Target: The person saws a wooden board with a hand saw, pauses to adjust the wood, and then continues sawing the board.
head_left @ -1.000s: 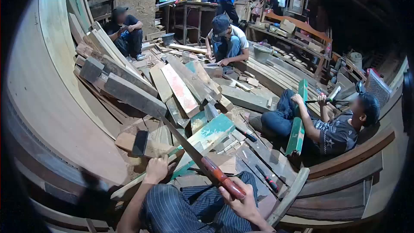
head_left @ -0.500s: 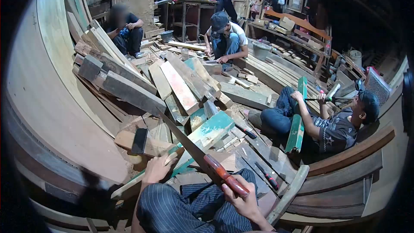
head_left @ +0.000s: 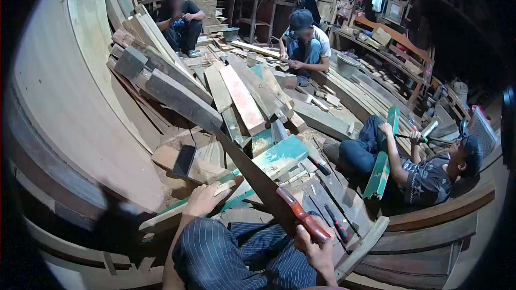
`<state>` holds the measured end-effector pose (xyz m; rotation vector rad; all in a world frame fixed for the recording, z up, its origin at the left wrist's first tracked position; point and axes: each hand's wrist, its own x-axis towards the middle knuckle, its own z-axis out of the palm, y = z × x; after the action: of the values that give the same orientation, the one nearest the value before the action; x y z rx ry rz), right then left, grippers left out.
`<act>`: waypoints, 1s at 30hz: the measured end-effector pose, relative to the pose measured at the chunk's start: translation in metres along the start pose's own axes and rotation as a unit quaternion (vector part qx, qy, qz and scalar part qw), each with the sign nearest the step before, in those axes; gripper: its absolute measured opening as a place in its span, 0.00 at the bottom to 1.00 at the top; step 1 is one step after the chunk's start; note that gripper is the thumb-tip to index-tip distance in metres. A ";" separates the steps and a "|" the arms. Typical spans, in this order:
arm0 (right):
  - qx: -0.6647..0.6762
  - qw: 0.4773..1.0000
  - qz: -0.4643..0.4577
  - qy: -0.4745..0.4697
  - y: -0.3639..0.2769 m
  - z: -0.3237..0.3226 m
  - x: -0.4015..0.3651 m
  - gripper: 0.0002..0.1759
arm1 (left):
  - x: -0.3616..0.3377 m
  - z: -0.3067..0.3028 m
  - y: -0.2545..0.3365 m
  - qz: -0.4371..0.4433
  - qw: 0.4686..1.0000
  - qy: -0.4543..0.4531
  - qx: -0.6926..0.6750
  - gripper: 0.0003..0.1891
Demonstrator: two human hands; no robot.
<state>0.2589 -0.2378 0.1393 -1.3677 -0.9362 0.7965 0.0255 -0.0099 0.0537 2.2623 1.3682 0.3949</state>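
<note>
My right hand [head_left: 317, 247] is wrapped round the reddish-brown wooden handle of a handsaw [head_left: 251, 174]. The saw's long dark blade slants up and to the left, crossing over a green-edged board [head_left: 167, 218] in this view. With fingers closed over that board's upper part, my left hand [head_left: 207, 200] sits left of the blade. The board runs down to the left beside my knee, in striped trousers. Just beyond my left hand, a dark flat rectangular object [head_left: 184, 161] leans on a wooden block [head_left: 212, 171].
A heap of wood offcuts [head_left: 242, 96] fills the floor ahead. To the right lie a red-and-black-handled tool [head_left: 337, 224] and another dark-handled tool [head_left: 320, 166]. A person [head_left: 430, 174] there holds a green beam [head_left: 380, 169]. Other people are farther back; large curved panels [head_left: 70, 123] stand left.
The whole view has shifted, so the surroundings appear farther right. My right hand and the saw handle sit lower and nearer my body. My left hand stays on the board.
</note>
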 end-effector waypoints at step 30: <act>-0.176 0.973 -0.104 0.109 -0.008 0.001 -0.015 0.14 | 0.007 0.000 -0.003 -0.019 1.000 0.004 -0.010 0.32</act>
<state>0.2514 -0.2510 0.1463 -1.5939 -1.0570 0.3201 0.0264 -0.0021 0.0520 2.2169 1.4024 0.4046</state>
